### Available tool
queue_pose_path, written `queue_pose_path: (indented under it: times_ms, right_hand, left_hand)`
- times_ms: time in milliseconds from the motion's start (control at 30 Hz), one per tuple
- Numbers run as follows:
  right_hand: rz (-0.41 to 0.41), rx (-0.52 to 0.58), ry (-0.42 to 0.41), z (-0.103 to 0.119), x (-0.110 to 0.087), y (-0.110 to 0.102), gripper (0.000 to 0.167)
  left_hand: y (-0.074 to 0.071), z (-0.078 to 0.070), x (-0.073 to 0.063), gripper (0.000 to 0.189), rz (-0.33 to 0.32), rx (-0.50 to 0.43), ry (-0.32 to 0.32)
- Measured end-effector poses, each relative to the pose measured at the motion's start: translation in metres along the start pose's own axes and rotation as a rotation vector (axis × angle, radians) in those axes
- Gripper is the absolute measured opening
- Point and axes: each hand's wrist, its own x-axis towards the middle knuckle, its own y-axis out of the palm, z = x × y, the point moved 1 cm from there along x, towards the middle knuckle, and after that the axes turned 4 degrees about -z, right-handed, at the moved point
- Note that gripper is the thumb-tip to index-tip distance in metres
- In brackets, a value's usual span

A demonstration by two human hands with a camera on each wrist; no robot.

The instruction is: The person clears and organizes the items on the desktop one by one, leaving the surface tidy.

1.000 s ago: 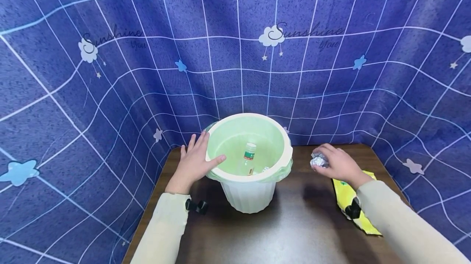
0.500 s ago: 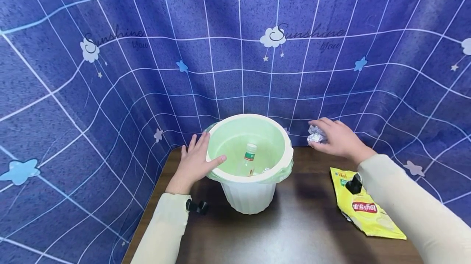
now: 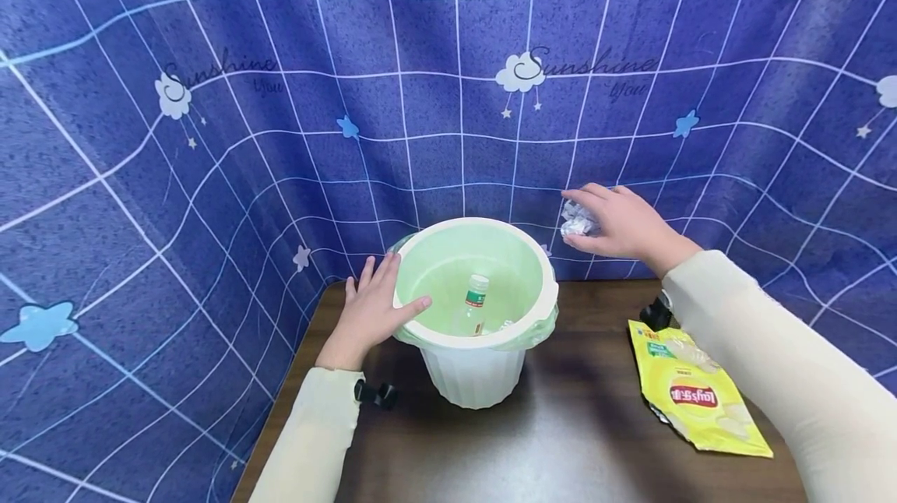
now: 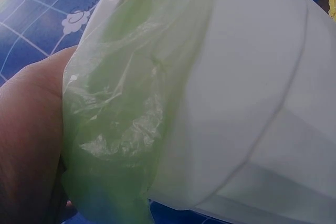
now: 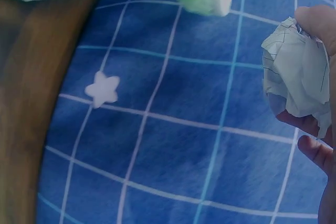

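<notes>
A white trash bin (image 3: 471,374) with a pale green bag liner (image 4: 118,114) folded over its rim stands on the table. My left hand (image 3: 374,307) rests on the bin's left rim, fingers spread and thumb over the edge. Inside the bin lies a clear bottle (image 3: 476,297) with a white cap and a green and red label. To the right of the bin and higher than its rim, my right hand (image 3: 624,224) holds a crumpled ball of paper (image 3: 578,219). Lines show on the paper (image 5: 296,69) in the right wrist view.
A yellow chip bag (image 3: 694,395) lies flat on the brown table (image 3: 561,448) at the right, partly under the right forearm. Behind and beside the table hangs a blue gridded curtain (image 3: 462,114).
My right hand has risen and moved left toward the bin with the paper ball, uncovering more of the chip bag. The left hand stays on the rim.
</notes>
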Motion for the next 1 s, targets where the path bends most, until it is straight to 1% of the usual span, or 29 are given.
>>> queue_pose_path:
  times_ms: [100,233,600,733,833,933,1000]
  right_hand:
    - [-0.007,0.007,-0.023,0.010,0.012,-0.004,0.073]
    - [0.011,0.014,-0.028,0.022,0.023,-0.004,0.074]
    - [0.042,0.053,-0.039,0.048,0.043,0.004,0.074]
    - [0.061,0.071,-0.055,0.056,0.048,0.007,0.076]
    - [0.068,0.097,-0.057,0.060,0.050,0.008,0.083]
    - [0.074,0.127,-0.039,0.061,0.048,0.009,0.092]
    - [0.080,0.142,-0.017,0.059,0.046,0.009,0.095]
  left_hand:
    - [-0.001,-0.001,0.000,0.111,-0.001,0.002,0.001]
    - [-0.002,-0.001,-0.001,0.110,-0.002,0.001,0.003]
    - [-0.002,0.000,-0.001,0.109,-0.002,0.006,-0.005]
    - [-0.002,-0.001,-0.001,0.109,-0.012,0.011,0.005]
    - [-0.002,-0.002,-0.002,0.109,-0.013,0.010,0.008]
    - [-0.002,-0.003,-0.001,0.109,-0.011,0.010,0.008]
    - [-0.003,-0.003,-0.001,0.109,-0.009,0.013,0.010]
